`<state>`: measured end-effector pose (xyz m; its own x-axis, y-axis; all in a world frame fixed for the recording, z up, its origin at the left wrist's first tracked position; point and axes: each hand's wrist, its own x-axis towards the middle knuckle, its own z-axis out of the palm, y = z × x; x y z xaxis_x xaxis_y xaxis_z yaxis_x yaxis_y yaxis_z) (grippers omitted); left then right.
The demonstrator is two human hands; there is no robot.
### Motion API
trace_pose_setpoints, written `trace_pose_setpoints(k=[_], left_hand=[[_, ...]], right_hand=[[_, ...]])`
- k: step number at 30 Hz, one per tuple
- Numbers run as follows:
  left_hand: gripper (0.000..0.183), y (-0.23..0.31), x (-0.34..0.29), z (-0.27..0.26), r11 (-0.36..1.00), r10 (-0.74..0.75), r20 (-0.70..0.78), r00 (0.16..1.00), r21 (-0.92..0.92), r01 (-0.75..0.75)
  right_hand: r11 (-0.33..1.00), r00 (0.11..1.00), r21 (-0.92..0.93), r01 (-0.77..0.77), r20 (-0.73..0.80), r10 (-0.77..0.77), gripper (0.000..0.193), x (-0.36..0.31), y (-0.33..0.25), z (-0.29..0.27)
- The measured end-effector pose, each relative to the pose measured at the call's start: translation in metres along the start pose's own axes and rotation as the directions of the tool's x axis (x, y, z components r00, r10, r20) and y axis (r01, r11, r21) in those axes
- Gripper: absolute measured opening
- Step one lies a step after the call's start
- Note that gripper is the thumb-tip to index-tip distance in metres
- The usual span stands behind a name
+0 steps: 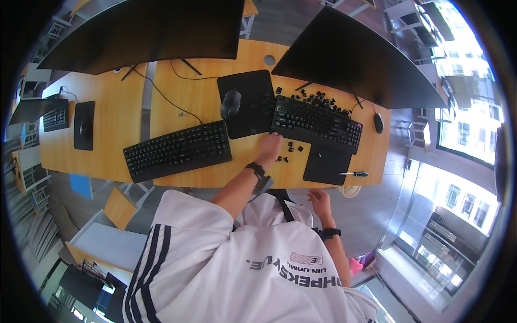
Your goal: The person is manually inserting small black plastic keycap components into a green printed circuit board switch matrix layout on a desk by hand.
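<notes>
A black keyboard (pixel 318 123) with a partly stripped look lies at the right of the desk. At its front left corner is my left hand (pixel 271 144), fingers closed and pointing down; whatever is between them is hidden. Just right of that hand, several loose black keycaps (pixel 291 145) rest on the wood. A heap of more keycaps (pixel 320 100) sits behind the keyboard. My right hand (pixel 320 200) hangs in front of the desk edge, fingers loosely bent and apart, with nothing visible in it. A screwdriver (pixel 360 174) lies near the front right.
Two large monitors (pixel 353 62) stand along the back. A second keyboard (pixel 177 151) lies left, beside a black mouse pad (pixel 249 121) with a mouse (pixel 231 104). Another mouse (pixel 378 123) is at the right edge. A dark pad (pixel 326 164) lies below the right keyboard.
</notes>
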<state>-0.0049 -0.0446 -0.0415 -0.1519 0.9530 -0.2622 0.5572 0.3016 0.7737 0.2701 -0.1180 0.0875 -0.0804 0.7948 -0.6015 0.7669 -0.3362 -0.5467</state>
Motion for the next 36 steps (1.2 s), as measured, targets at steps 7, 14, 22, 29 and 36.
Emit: trace_pose_setpoints(k=[7, 14, 22, 29, 36], left_hand=[[0.024, 0.060, -0.008, -0.050, 0.299, -0.225, 0.471, 0.853, -0.800, 0.520], [0.026, 0.096, 0.007, -0.051, 0.418, -0.290, 0.447, 0.846, -0.736, 0.532], [0.025, 0.108, 0.030, -0.033, 0.465, -0.425, 0.383, 0.820, -0.685, 0.561], [0.022, 0.090, 0.049, -0.004, 0.720, -0.379, 0.186, 0.907, -0.556, 0.415], [0.017, 0.093, 0.081, -0.001, 0.952, -0.263, -0.090, 0.961, -0.186, 0.243]], right_hand=[[0.916, 0.959, 0.283, 0.283, -0.115, -0.261, 0.016, 0.054, -0.072, -0.005], [0.829, 0.970, 0.540, 0.144, 0.090, -0.227, 0.024, 0.122, -0.115, -0.019], [0.801, 0.928, 0.574, 0.172, 0.179, -0.328, 0.025, 0.172, -0.091, -0.023], [0.926, 0.948, 0.262, 0.271, 0.095, -0.304, 0.023, 0.201, -0.104, -0.027], [0.915, 0.918, 0.083, 0.394, 0.022, -0.397, 0.014, 0.236, -0.115, -0.015]])
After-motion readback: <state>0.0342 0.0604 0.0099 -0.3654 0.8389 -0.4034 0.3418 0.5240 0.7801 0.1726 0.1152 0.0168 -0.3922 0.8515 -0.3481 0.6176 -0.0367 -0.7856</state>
